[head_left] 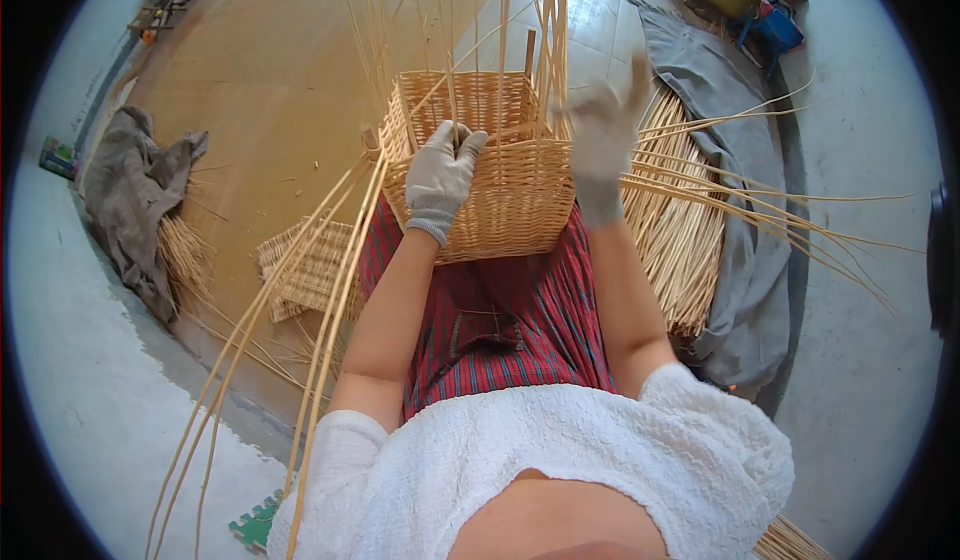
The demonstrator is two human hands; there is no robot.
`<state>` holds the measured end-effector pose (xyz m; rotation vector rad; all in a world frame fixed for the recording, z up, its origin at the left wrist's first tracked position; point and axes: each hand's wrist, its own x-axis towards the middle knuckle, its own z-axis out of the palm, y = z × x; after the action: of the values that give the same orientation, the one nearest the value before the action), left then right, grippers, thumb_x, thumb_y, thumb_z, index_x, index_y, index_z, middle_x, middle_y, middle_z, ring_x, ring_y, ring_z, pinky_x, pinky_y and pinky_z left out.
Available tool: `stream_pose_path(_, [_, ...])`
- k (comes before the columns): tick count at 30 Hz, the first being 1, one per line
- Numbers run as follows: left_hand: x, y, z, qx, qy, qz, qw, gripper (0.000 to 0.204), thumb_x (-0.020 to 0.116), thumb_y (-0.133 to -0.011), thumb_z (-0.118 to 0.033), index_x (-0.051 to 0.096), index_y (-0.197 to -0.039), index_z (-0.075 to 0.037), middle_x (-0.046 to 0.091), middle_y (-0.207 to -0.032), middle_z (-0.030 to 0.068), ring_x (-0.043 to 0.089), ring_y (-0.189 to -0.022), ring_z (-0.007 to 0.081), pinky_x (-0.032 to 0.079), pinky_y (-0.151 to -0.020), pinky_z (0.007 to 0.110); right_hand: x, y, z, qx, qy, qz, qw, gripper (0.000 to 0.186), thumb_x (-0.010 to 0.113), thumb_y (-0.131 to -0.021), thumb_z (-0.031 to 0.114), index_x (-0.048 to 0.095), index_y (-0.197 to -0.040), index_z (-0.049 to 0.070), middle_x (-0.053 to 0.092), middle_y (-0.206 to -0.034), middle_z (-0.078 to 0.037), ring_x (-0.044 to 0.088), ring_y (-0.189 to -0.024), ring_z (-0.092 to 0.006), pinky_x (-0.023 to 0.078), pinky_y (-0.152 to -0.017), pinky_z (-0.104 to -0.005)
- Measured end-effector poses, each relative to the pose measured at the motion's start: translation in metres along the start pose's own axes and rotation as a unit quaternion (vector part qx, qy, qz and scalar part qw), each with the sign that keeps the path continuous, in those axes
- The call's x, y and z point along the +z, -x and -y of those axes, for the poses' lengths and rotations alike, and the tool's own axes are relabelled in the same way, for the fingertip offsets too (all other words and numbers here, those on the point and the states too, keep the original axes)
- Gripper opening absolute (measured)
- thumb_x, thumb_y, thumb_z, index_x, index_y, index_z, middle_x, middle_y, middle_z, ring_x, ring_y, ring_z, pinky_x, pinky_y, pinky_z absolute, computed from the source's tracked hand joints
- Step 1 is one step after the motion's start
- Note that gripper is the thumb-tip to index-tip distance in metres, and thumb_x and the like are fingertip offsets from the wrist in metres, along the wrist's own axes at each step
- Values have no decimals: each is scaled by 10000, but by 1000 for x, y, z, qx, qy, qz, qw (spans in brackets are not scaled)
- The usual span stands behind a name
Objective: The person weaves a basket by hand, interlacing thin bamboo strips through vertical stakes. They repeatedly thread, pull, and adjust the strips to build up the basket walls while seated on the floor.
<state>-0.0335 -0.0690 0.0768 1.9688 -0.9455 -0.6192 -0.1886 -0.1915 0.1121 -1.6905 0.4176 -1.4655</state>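
- Head view, looking down: basket [500, 195], square, half woven, resting on the lap over a red striped skirt [510, 310], upright canes [455, 30] rising from its rim.
- Left hand [440, 175], grey-gloved, closed over the near rim, fingers curled and pinching a cane at the top edge.
- Right hand [603, 140], gloved too and blurred, raised just beside the right rim among the canes; fingers half spread, one pointing up; whether anything is pinched, cannot tell.
- Long loose canes [320, 300] slanting down to the left from the left corner.
- Cane bundle [680, 230] lying on a grey cloth [745, 260] to the right, touching it.
- Woven mat [310, 270] on the floor, left of the lap.
- Second grey cloth [125, 200] over a straw bundle, far left.
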Motion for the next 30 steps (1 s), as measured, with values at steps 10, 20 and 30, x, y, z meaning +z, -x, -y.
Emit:
stream_pose_path(10, [67, 41, -64, 148, -262, 63, 952, 766, 663, -938, -139, 342, -1599, -354, 464, -1478, 157, 701, -1031, 387, 595, -827, 475, -45, -45, 25, -143, 612, -48, 776, 580, 754, -901, 193, 569, -1448, 140, 682, -1216, -168, 689, -1055, -294, 526, -946, -459])
stream_pose_path(20, [45, 53, 19, 332, 92, -165, 924, 458, 714, -948, -61, 612, -1392, -111, 587, -1316, 143, 709, -995, 262, 597, -826, 389, -67, 10, -18, -46, 545, -14, 837, 277, 656, -978, 188, 687, -1252, 169, 736, -866, -80, 712, -882, -240, 534, -824, -419])
stream_pose_path(30, [-45, 53, 102, 78, 494, -276, 820, 221, 634, -1034, -150, 695, -1139, 35, 731, -1010, 127, 671, -885, 185, 545, -753, 330, 104, 124, 86, -102, 40, 379, 919, 381, 586, -920, 83, 704, -1255, 221, 680, -1283, -105, 656, -1156, -293, 490, -1067, -453])
